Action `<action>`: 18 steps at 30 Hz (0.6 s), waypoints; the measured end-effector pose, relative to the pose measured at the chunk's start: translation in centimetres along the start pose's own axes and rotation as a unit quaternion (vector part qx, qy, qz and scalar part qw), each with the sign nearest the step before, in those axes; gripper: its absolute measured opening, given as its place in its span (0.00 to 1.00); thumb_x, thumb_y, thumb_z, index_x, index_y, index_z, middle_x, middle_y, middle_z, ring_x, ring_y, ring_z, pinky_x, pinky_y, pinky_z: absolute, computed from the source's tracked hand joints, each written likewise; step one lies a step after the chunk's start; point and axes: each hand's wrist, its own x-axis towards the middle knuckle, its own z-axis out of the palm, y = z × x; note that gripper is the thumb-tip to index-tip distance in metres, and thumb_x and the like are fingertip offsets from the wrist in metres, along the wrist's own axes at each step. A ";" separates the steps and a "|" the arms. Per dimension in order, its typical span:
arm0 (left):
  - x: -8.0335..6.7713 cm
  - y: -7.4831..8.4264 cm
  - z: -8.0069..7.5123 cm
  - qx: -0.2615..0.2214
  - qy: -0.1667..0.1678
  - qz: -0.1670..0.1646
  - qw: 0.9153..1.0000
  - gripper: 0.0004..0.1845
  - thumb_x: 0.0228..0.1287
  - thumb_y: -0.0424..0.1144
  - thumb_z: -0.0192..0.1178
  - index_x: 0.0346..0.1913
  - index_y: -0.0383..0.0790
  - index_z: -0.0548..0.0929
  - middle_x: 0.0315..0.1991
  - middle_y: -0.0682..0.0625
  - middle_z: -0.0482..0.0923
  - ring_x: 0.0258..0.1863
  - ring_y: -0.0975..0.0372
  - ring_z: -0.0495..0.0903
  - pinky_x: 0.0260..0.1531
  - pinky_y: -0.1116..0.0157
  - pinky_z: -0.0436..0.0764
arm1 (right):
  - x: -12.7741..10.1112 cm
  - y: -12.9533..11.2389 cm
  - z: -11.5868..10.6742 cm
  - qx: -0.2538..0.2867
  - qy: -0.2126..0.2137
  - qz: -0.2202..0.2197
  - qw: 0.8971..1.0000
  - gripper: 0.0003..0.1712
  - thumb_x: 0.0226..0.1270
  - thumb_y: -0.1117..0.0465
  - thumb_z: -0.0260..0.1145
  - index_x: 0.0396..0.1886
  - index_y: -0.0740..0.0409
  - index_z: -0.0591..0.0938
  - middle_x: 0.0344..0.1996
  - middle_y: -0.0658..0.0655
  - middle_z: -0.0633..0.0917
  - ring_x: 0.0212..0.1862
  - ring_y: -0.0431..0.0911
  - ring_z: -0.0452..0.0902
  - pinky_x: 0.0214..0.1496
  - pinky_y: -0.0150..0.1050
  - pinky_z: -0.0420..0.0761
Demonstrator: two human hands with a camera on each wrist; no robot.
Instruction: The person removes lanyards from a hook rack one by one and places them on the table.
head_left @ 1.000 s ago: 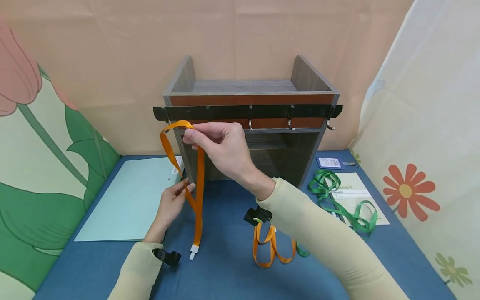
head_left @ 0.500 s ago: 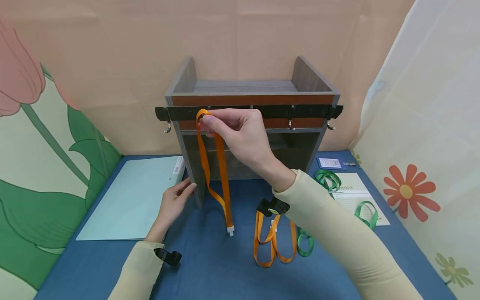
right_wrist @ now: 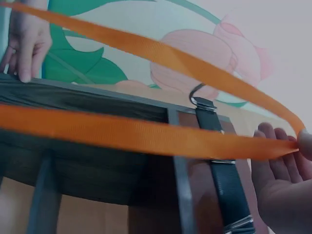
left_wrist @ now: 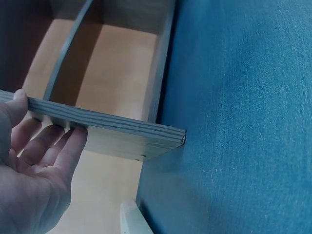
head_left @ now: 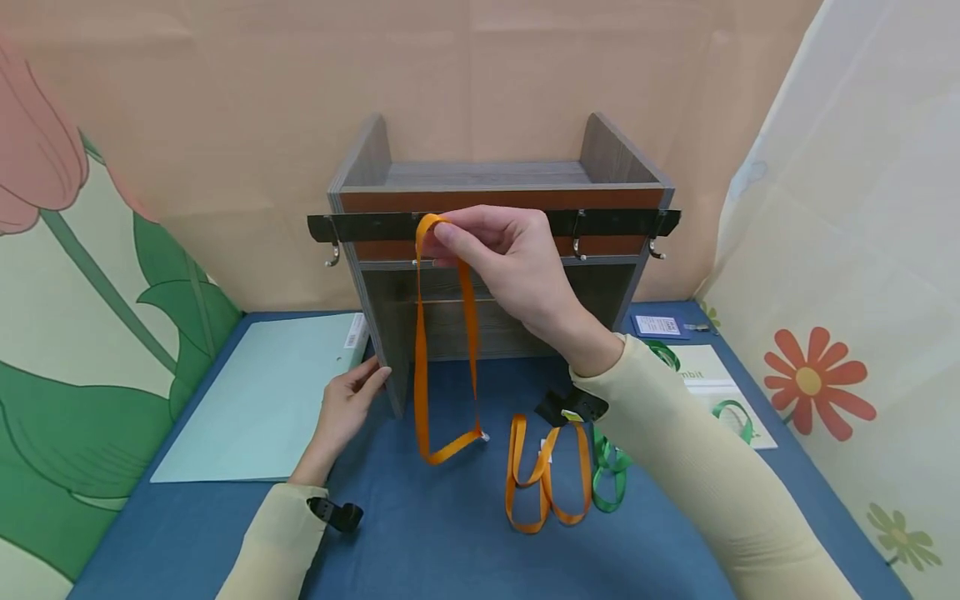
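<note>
My right hand [head_left: 517,262] pinches an orange lanyard [head_left: 422,375] near the top of its loop. The strap hangs down, with a small white clip at its lower end. Both sit in front of the black hook rail [head_left: 367,226] on a grey wooden shelf unit [head_left: 502,200], hiding the rail's middle. In the right wrist view, the lanyard's two strands [right_wrist: 126,134] run across to the fingertips. My left hand [head_left: 348,408] grips the front edge of the shelf's left side panel [left_wrist: 112,122], thumb on one face and fingers on the other.
A pale blue folder [head_left: 240,400] lies at left. Another orange lanyard [head_left: 512,475] and a green one [head_left: 619,487] rest on the blue cloth [head_left: 450,542]. At right are a printed white sheet [head_left: 708,375] and a blue badge [head_left: 658,326]. Bare hooks [head_left: 577,248] show on the rail.
My right hand has moved right and slightly up along the rail with the orange lanyard, uncovering the far-left hook. The strap has swung. My left hand stays on the side panel.
</note>
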 end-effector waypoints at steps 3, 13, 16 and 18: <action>0.0 0.0 0.0 -0.003 -0.002 -0.003 1.000 0.21 0.71 0.37 0.55 0.62 0.28 0.73 0.55 0.35 0.75 0.47 0.45 0.79 0.41 0.63 0.80 | -0.9 0.5 -0.3 -0.006 -0.019 0.012 1.000 0.11 0.67 0.71 0.61 0.46 0.72 0.82 0.38 0.60 0.86 0.41 0.54 0.83 0.49 0.44 0.79; 0.3 -1.5 0.0 -0.017 0.001 0.002 1.000 0.22 0.70 0.38 0.56 0.62 0.29 0.73 0.55 0.35 0.75 0.47 0.46 0.79 0.39 0.70 0.79 | -3.5 2.3 -0.7 -0.019 -0.067 0.022 0.997 0.11 0.65 0.72 0.62 0.46 0.70 0.82 0.38 0.58 0.86 0.39 0.52 0.83 0.46 0.45 0.80; 0.5 -1.9 0.1 -0.015 0.003 0.002 1.000 0.23 0.70 0.40 0.56 0.62 0.30 0.73 0.55 0.36 0.76 0.47 0.48 0.80 0.40 0.68 0.80 | -4.0 3.1 -0.8 -0.015 -0.076 0.030 0.997 0.11 0.65 0.72 0.63 0.46 0.70 0.82 0.39 0.57 0.86 0.39 0.54 0.83 0.47 0.45 0.80; 0.5 -1.8 0.1 -0.014 0.003 0.001 1.000 0.23 0.70 0.40 0.56 0.62 0.31 0.74 0.55 0.37 0.76 0.46 0.49 0.80 0.40 0.67 0.80 | -4.3 3.6 -0.9 -0.013 -0.084 0.036 0.996 0.11 0.65 0.72 0.63 0.46 0.69 0.83 0.39 0.57 0.86 0.40 0.55 0.82 0.47 0.46 0.80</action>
